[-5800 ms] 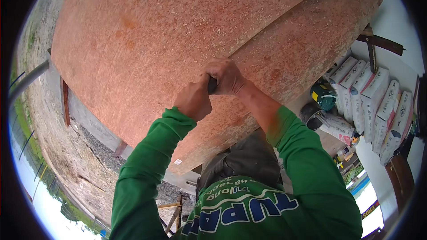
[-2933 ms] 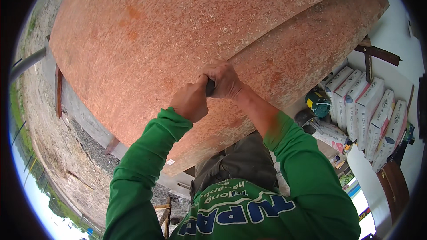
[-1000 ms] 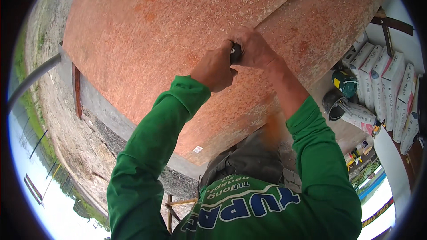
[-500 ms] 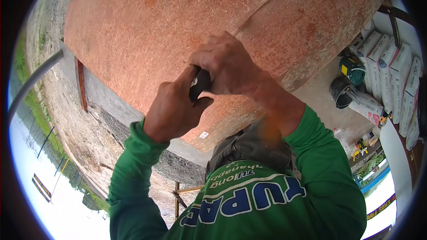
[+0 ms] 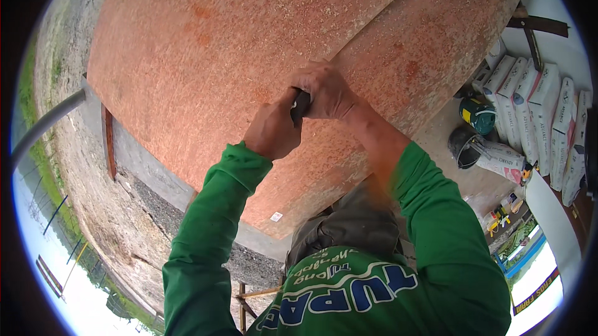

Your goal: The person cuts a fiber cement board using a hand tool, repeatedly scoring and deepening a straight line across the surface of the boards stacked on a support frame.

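Both my hands are together over a large reddish plywood sheet (image 5: 205,68) strewn with pale wood bits. My right hand (image 5: 325,90) is closed round the far end of a short black hand tool (image 5: 300,105). Just nearer and to the left, my left hand (image 5: 274,127) wraps the near part of the same tool, its thumb tucked in. Fingers cover most of the tool, so its exact kind does not show. A dark seam or sheet edge (image 5: 380,9) runs from beside my right hand toward the upper right.
At the right, several white sacks (image 5: 542,108) stand stacked by the wall, with a green-and-yellow container (image 5: 478,115) and a black bucket (image 5: 462,146) nearby. A grey pipe (image 5: 47,125) sticks out at the left. A small white label (image 5: 276,216) lies near the sheet's near edge.
My left hand has moved away from my body and closer to my right hand, and its thumb, spread before, is tucked in. The view has shifted slightly.
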{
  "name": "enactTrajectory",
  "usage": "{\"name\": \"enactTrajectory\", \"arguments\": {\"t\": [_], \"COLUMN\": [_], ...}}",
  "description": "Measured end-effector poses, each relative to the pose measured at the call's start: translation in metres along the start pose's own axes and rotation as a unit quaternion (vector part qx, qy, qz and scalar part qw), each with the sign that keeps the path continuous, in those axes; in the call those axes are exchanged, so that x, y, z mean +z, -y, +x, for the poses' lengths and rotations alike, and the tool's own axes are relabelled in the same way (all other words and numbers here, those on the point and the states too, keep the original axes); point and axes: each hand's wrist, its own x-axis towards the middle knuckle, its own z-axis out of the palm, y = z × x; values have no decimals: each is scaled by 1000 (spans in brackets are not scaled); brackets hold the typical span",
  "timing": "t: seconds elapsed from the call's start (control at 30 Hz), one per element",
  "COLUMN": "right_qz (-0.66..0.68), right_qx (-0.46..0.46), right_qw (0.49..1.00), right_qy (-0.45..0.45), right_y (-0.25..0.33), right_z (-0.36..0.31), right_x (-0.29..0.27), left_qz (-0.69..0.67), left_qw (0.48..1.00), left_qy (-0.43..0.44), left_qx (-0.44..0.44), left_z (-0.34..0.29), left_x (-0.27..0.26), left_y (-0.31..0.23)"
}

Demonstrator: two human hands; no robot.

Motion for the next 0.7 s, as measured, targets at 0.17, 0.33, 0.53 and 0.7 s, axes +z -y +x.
{"name": "enactTrajectory", "arguments": {"t": [0.17, 0.33, 0.53, 0.7], "right_qz": [-160, -314, -448, -429], "right_qx": [87, 346, 439, 452], "right_qw": [983, 882, 779, 782], "right_qy": [22, -57, -24, -19], "right_y": [-34, -150, -151, -147], "right_z": [-42, -81, -72, -57], "right_x": [-62, -101, -88, -78], "left_qz": [-20, -19, 88, 38], "left_qw": [997, 993, 988, 999], "left_qy": [65, 94, 40, -13], "left_qx": [-43, -66, -121, -12], "left_z": [-40, -134, -69, 26], "left_x": [-40, -98, -43, 7], "left_y": [-16, -29, -34, -2]}}
